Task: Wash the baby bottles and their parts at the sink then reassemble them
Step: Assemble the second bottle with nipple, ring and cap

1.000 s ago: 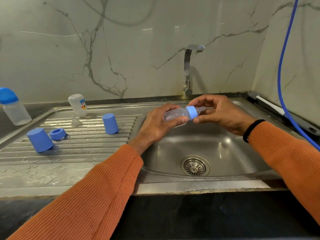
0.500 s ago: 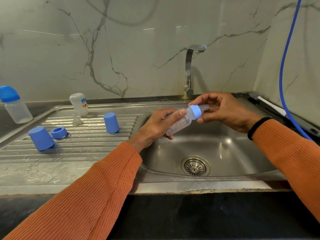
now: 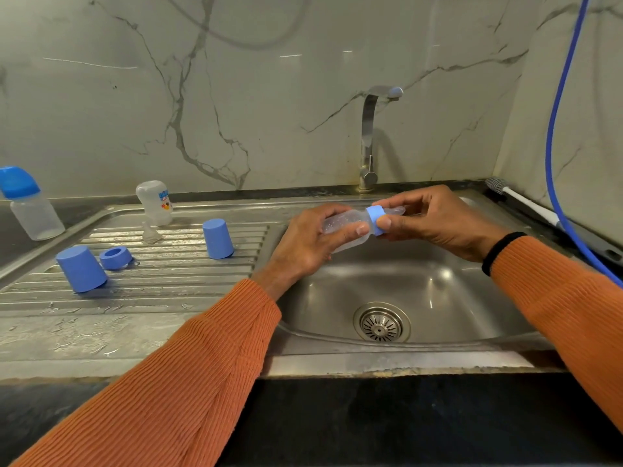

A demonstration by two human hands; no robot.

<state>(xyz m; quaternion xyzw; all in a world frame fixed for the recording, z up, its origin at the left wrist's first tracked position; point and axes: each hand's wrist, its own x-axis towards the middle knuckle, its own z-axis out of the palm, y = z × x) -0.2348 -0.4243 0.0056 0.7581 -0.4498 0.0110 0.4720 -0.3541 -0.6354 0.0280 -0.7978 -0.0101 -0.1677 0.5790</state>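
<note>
basin [image 3: 438, 298] open below, caps [image 3: 217, 239] crowd drainboard [image 3: 168, 284]

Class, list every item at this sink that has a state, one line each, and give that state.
Clear baby bottle over the basin: blue ring on, uncapped, held sideways.
Left hand: grips its body.
Right hand: pinches the blue ring.
Steel tap: off.
Two blue caps: upside down.
Printed bottle: inverted.
Far-left bottle: capped.

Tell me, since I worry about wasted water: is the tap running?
Off. No stream falls from the tap spout, and none reaches the sink basin below it.
</note>
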